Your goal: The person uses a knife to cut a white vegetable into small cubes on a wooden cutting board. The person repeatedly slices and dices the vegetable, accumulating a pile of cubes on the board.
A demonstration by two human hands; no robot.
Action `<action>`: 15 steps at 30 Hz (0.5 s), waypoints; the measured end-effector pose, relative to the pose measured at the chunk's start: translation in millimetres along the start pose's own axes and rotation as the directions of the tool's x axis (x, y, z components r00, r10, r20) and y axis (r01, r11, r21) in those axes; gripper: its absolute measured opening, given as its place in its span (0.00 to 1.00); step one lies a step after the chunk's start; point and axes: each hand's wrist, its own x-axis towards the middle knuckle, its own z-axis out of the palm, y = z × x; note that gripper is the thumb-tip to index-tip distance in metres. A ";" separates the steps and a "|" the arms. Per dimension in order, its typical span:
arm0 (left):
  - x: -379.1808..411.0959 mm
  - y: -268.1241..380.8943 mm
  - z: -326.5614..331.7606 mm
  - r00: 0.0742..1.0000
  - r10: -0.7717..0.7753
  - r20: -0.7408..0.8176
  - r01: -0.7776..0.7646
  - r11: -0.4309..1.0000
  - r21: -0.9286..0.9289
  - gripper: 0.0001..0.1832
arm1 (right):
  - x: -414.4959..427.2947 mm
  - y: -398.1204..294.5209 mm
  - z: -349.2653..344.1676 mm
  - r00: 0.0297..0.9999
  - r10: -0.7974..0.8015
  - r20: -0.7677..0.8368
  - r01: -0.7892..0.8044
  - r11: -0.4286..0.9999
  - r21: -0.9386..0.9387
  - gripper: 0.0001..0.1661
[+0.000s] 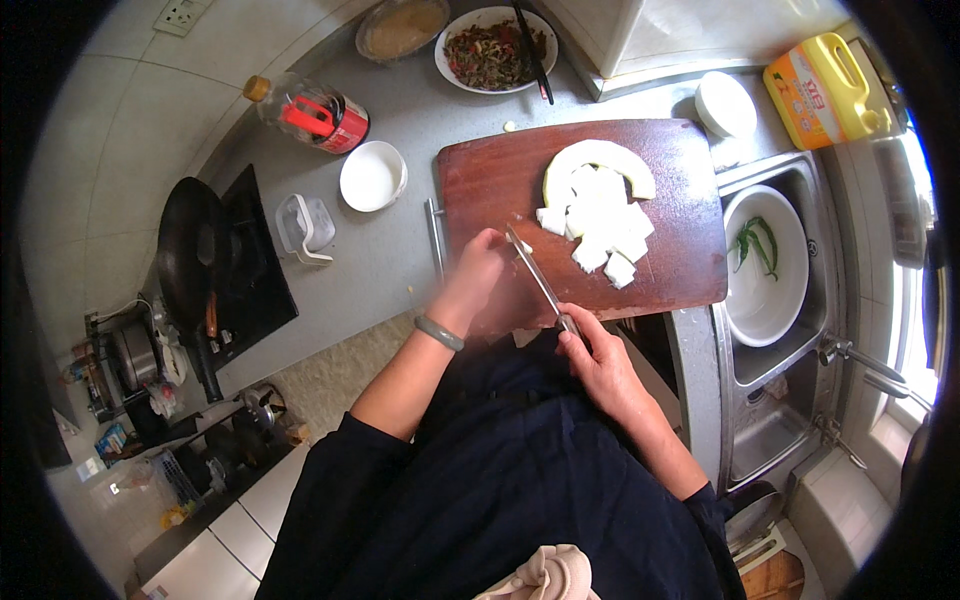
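Observation:
My right hand (596, 356) grips the handle of a kitchen knife (538, 274), its blade slanting up and left over the wooden cutting board (487, 176). By the blade's far end lies a small pale piece (526, 246), perhaps garlic. My left hand (478, 266) is at the board's left side, fingertips close to the blade tip; blur hides whether they pinch anything. A bangle sits on that wrist. Right of the knife, white chunks (607, 217), seemingly winter melon, are heaped inside and below a curved uncut slice (598, 152).
A white bowl (373, 176), a plastic container (306, 227) and a sauce bottle (330, 120) stand left of the board. Behind it is a plate of cooked food (442, 67) with chopsticks (534, 52). Green chillies (757, 244) lie in a basin (765, 319) in the sink (776, 450).

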 end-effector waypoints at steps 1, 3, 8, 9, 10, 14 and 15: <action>-0.4 0.7 0.1 1.000 -0.008 -0.004 0.008 1.000 0.016 0.06 | 1.0 -0.5 -0.2 1.000 0.029 0.011 -0.030 0.999 0.032 0.22; -1.2 2.3 0.0 1.000 -0.024 -0.014 0.025 0.998 0.049 0.06 | 2.9 -2.2 -1.7 0.998 0.061 0.032 -0.064 0.992 0.106 0.21; 0.6 -3.3 -2.7 1.000 0.008 -0.018 -0.008 1.000 0.024 0.05 | 11.1 -1.4 -3.1 0.996 0.082 0.038 -0.088 0.981 0.172 0.21; 0.3 -5.2 -4.2 0.999 0.027 -0.018 -0.026 1.000 0.012 0.05 | 16.3 0.8 -1.4 0.997 0.065 0.038 -0.070 0.981 0.178 0.21; 0.2 -4.7 -2.8 1.000 0.025 -0.007 -0.024 0.999 0.022 0.05 | 22.5 6.9 0.8 0.998 0.054 0.027 -0.058 0.981 0.186 0.20; 2.7 -4.6 -2.5 0.999 0.030 0.019 -0.030 0.999 0.012 0.06 | 41.2 21.9 8.3 0.999 0.052 -0.008 -0.051 0.991 0.124 0.20; 1.3 -3.2 -1.8 0.999 0.033 0.021 -0.032 0.999 -0.004 0.06 | 40.8 19.3 8.0 0.998 0.060 -0.014 -0.058 0.994 0.097 0.20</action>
